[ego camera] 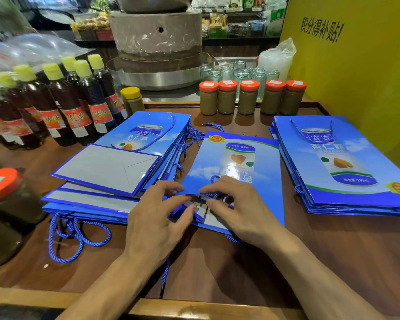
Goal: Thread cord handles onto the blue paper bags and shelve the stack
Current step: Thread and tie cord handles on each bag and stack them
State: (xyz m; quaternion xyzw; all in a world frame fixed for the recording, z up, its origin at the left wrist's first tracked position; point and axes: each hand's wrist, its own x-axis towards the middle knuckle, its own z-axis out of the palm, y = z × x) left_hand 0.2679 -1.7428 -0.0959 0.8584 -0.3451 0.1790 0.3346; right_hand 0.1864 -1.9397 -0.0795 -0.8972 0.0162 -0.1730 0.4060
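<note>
Cord handle (211, 194) is pinched by right hand (237, 205) fingers; blue paper bag (237, 162) rim is gripped by left hand (155, 219) fingers. Paper may be torn if the cord is forced.

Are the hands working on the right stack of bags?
No, the left hand and right hand grip the middle bag; the right stack lies untouched.
</note>
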